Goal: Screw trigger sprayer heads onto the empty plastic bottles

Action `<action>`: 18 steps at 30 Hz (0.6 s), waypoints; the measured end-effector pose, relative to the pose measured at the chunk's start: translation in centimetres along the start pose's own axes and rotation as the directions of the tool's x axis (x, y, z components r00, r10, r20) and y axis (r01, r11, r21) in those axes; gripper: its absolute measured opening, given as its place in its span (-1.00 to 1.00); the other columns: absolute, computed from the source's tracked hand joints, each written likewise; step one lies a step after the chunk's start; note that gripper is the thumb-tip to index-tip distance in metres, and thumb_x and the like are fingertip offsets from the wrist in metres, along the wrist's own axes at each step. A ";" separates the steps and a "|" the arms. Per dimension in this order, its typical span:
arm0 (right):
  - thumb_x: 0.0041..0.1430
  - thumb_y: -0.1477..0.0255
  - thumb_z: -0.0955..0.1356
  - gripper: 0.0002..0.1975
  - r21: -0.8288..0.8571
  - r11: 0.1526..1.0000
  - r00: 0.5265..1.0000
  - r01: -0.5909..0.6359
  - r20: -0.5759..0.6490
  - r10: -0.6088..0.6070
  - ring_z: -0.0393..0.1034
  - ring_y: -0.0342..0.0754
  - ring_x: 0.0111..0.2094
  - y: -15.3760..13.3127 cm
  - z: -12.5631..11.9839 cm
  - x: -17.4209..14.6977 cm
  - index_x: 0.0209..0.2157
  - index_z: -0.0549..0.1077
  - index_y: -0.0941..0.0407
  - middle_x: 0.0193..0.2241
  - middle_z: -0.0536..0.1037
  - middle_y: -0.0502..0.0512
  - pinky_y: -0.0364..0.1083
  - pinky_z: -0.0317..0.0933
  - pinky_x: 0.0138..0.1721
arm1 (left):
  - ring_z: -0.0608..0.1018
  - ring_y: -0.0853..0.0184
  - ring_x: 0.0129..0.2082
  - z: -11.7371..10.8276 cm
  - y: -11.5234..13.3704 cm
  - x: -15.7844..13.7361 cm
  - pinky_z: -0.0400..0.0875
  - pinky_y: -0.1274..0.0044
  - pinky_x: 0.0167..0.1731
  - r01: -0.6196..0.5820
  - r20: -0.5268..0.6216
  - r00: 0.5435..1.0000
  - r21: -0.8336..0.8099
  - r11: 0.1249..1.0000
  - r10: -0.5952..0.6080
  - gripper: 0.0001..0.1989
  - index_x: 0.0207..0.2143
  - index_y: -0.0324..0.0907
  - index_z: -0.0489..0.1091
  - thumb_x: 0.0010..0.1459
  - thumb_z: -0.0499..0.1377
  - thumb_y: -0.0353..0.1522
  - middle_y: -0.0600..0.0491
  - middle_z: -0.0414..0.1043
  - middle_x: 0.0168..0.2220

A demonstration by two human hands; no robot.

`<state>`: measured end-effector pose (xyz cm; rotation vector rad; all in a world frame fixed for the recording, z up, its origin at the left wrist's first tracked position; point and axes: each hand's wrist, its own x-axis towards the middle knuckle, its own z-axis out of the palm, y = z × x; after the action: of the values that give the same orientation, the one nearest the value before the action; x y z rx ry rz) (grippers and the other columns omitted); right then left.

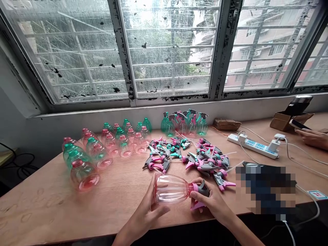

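Note:
A clear pink spray bottle point(171, 188) lies on its side in the air above the table's front edge, its neck toward the right. My left hand point(144, 212) is wrapped round the base end, thumb below. With its fingers closed, my right hand point(214, 202) grips the grey and pink trigger sprayer point(203, 189) at the bottle's neck. The sprayer sits against the neck; whether it is screwed tight I cannot tell. Just beyond my hands is a loose heap of pink, green and grey trigger sprayers point(210, 159) with thin tubes.
Several pink and green bottles point(85, 176) without sprayers stand at the left. Bottles with sprayers point(202, 126) stand by the wall. At the right are a power strip point(256, 145), cables, a dark, partly blurred device point(266, 171), a cardboard box point(278, 121) and another person's hand point(312, 138) holding a phone.

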<state>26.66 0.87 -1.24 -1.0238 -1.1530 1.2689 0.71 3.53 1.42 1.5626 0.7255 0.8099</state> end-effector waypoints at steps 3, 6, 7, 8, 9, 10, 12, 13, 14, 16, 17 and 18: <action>0.13 0.15 0.52 -0.57 0.012 1.000 1.000 0.002 0.001 -0.002 0.55 -0.06 -0.60 -0.2 0.1 0.0 -0.18 0.37 0.13 -0.57 0.64 0.01 -0.25 0.28 -0.67 | 0.16 -0.01 0.39 -0.3 -0.5 0.0 0.03 0.19 0.37 -0.040 -0.010 0.999 0.076 0.996 0.041 -0.02 0.45 0.07 -0.38 0.26 0.27 -0.19 -0.11 -0.09 0.47; 0.12 0.16 0.52 -0.57 0.027 1.000 1.000 0.009 -0.002 -0.009 0.55 -0.06 -0.59 -0.3 0.1 0.0 -0.18 0.37 0.13 -0.57 0.64 0.02 -0.25 0.28 -0.66 | 0.12 0.00 0.41 -0.2 -0.6 0.0 -0.06 0.15 0.38 -0.087 -0.008 0.996 0.091 0.992 0.088 -0.03 0.43 0.18 -0.48 0.31 0.22 -0.20 -0.02 -0.26 0.51; 0.12 0.15 0.53 -0.56 0.030 0.999 1.000 0.009 -0.002 -0.009 0.55 -0.06 -0.59 -0.3 0.1 0.0 -0.18 0.37 0.13 -0.57 0.64 0.02 -0.24 0.29 -0.66 | 0.10 0.00 0.43 -0.1 -0.5 0.0 -0.08 0.14 0.38 -0.085 -0.006 0.996 0.081 0.993 0.085 -0.02 0.42 0.18 -0.50 0.30 0.22 -0.20 -0.02 -0.27 0.51; 0.11 0.15 0.53 -0.56 0.032 0.999 1.000 0.010 -0.003 -0.010 0.55 -0.06 -0.59 -0.3 0.1 0.0 -0.18 0.37 0.13 -0.57 0.64 0.02 -0.24 0.29 -0.66 | 0.05 0.00 0.44 -0.1 -0.4 0.0 -0.11 0.15 0.39 -0.079 -0.011 0.997 0.071 0.994 0.080 0.02 0.42 0.18 -0.52 0.28 0.25 -0.21 -0.01 -0.28 0.51; 0.11 0.15 0.53 -0.56 0.030 1.000 1.000 0.010 -0.005 -0.010 0.55 -0.06 -0.59 -0.2 0.1 0.0 -0.18 0.37 0.13 -0.57 0.64 0.02 -0.23 0.30 -0.66 | -0.01 0.00 0.46 0.0 -0.2 0.0 -0.14 0.17 0.40 -0.072 -0.020 0.997 0.063 0.995 0.074 0.08 0.42 0.16 -0.52 0.24 0.30 -0.21 0.00 -0.30 0.52; 0.10 0.15 0.53 -0.55 0.026 1.000 1.000 0.009 -0.004 -0.009 0.54 -0.06 -0.59 -0.2 0.0 -0.1 -0.18 0.37 0.13 -0.57 0.64 0.02 -0.23 0.30 -0.66 | -0.05 0.00 0.47 0.0 -0.1 0.0 -0.16 0.18 0.40 -0.065 -0.029 0.997 0.053 0.996 0.066 0.12 0.43 0.14 -0.52 0.20 0.33 -0.20 0.00 -0.31 0.52; 0.09 0.15 0.54 -0.55 0.014 1.000 1.000 0.005 0.000 -0.005 0.54 -0.06 -0.60 -0.1 0.0 -0.1 -0.18 0.37 0.13 -0.57 0.64 0.02 -0.23 0.31 -0.65 | -0.10 0.00 0.47 0.0 0.0 -0.1 -0.17 0.20 0.41 -0.048 -0.038 0.998 0.033 0.998 0.049 0.12 0.44 0.08 -0.47 0.18 0.34 -0.17 -0.04 -0.28 0.51; 0.09 0.16 0.54 -0.55 0.008 1.000 1.000 0.003 0.002 -0.003 0.54 -0.07 -0.61 0.0 0.0 -0.1 -0.18 0.37 0.13 -0.58 0.64 0.02 -0.23 0.31 -0.65 | -0.09 0.00 0.47 -0.1 0.0 -0.2 -0.15 0.20 0.41 -0.041 -0.035 0.999 0.023 0.999 0.042 0.08 0.45 0.05 -0.42 0.20 0.32 -0.16 -0.06 -0.25 0.51; 0.09 0.16 0.54 -0.55 0.005 1.000 1.000 0.002 0.004 -0.002 0.53 -0.07 -0.61 0.0 -0.1 -0.1 -0.18 0.37 0.13 -0.58 0.64 0.02 -0.23 0.31 -0.65 | -0.06 -0.01 0.47 -0.2 0.0 -0.2 -0.13 0.20 0.40 -0.039 -0.028 0.999 0.017 0.999 0.039 0.03 0.46 0.03 -0.37 0.22 0.30 -0.15 -0.07 -0.23 0.51; 0.11 0.15 0.53 -0.55 0.008 1.000 1.000 0.005 0.005 -0.005 0.53 -0.07 -0.62 0.0 -0.1 0.0 -0.17 0.36 0.13 -0.58 0.64 0.02 -0.23 0.30 -0.64 | 0.05 -0.01 0.44 -0.2 -0.2 -0.2 -0.04 0.20 0.39 -0.047 -0.009 0.999 0.026 0.999 0.047 -0.02 0.46 0.06 -0.30 0.23 0.30 -0.19 -0.05 -0.22 0.50; 0.12 0.15 0.53 -0.55 0.012 1.000 1.000 0.007 0.003 -0.007 0.53 -0.07 -0.62 0.0 -0.1 0.0 -0.16 0.36 0.13 -0.57 0.65 0.03 -0.23 0.30 -0.65 | 0.12 0.00 0.41 -0.2 -0.3 -0.2 0.00 0.21 0.38 -0.057 0.000 0.998 0.035 0.998 0.057 -0.02 0.45 0.12 -0.30 0.23 0.31 -0.22 -0.02 -0.23 0.50; 0.13 0.15 0.52 -0.55 0.017 1.000 1.000 0.009 0.002 -0.009 0.53 -0.07 -0.62 0.0 -0.1 0.0 -0.16 0.35 0.13 -0.58 0.65 0.03 -0.23 0.29 -0.65 | 0.18 0.03 0.38 -0.2 -0.4 -0.2 0.05 0.22 0.36 -0.067 0.006 0.998 0.043 0.997 0.067 -0.02 0.44 0.18 -0.31 0.23 0.31 -0.25 0.01 -0.23 0.50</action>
<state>26.79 0.91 -1.24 -1.0047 -1.1454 1.2709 0.37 3.51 1.05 1.6342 0.6939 0.8448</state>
